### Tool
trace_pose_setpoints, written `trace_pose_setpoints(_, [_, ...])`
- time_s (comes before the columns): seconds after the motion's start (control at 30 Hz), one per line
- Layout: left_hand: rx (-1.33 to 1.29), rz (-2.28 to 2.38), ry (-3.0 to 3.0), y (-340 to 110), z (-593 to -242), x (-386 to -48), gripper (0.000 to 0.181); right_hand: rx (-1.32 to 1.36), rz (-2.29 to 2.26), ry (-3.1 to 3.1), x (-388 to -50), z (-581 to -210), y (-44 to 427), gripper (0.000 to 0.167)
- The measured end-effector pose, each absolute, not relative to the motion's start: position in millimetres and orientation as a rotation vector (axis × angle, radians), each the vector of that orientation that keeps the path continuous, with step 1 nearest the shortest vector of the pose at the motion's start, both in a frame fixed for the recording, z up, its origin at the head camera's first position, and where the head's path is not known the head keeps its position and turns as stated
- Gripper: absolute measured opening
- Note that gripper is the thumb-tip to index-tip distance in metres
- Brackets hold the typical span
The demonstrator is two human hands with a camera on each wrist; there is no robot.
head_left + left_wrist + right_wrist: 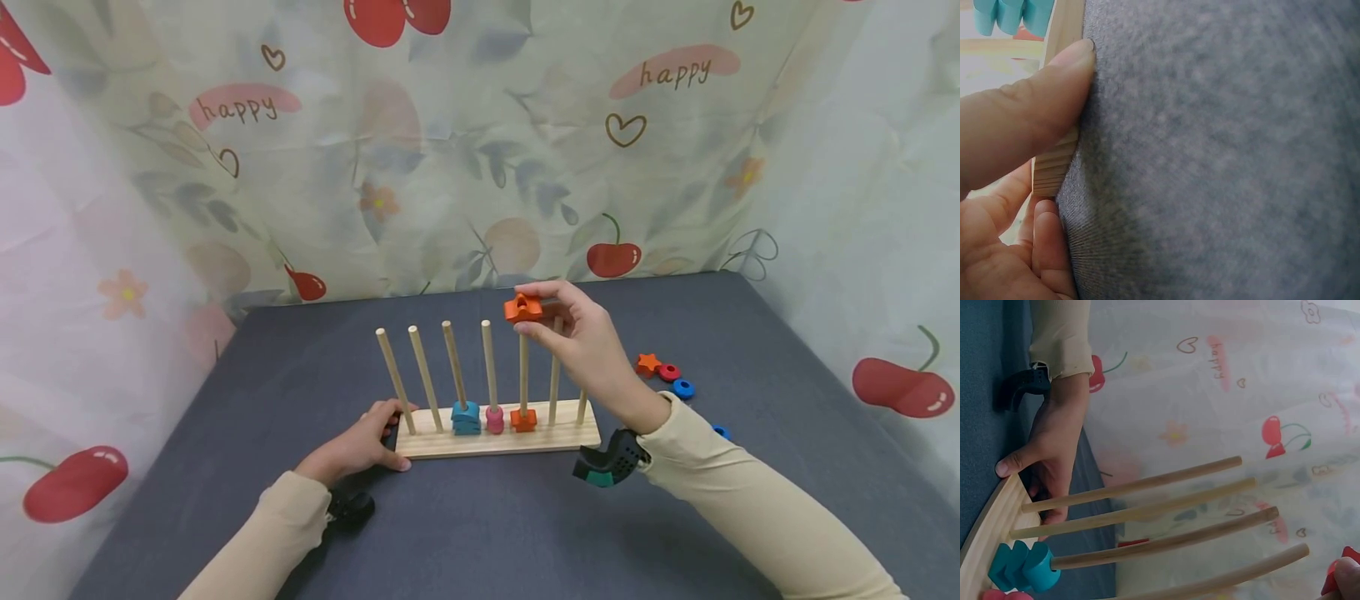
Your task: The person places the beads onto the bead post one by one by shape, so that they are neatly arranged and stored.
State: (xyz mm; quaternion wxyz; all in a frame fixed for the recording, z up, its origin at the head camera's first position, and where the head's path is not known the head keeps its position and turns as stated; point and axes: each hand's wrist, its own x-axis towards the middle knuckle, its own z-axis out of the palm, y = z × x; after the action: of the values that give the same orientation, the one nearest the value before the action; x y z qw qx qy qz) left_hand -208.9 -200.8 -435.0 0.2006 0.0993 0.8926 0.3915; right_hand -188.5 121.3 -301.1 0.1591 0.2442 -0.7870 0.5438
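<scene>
Several upright pegs rise from a wooden base (487, 448). My left hand (363, 440) grips the base's left end, its thumb (1063, 87) along the front side in the left wrist view. At the top of the fifth peg from the left, my right hand (583, 340) pinches an orange star-shaped bead (517, 311); whether the peg tip is inside its hole I cannot tell. Lower on that peg sits another orange piece (524, 421). Teal pieces (466, 420) are stacked on the third peg, and pink ones (494, 419) on the fourth.
Right of the base, partly behind my right forearm, lie an orange star (648, 364), a red ring (670, 372), a blue ring (683, 388) and another blue piece (721, 432). A patterned curtain (450, 167) hangs behind the dark tabletop (480, 533).
</scene>
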Motion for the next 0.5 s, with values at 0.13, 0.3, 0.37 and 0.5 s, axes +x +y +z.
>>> trace_pose_setpoints(0.13, [0.279,1.1,2.488,-200.9,-434.6,-209.0,0.077,0.672,1.568,-2.27,-189.1,-304.6,120.4,0.043])
trace_pose_setpoints(0.3, [0.288,1.109,2.489,-201.1,-435.2,-209.1,0.077,0.63,1.639,-2.254,-189.2,-310.3,119.0,0.046])
trace_pose_setpoints(0.37, [0.292,1.111,2.49,-201.0,-435.6,-209.2,0.077,0.61,1.661,-2.249,-188.8,-313.3,118.6,0.047])
trace_pose_setpoints(0.5, [0.304,1.113,2.501,-200.4,-435.6,-209.3,0.077,0.558,1.701,-2.243,-187.4,-320.8,118.6,0.045])
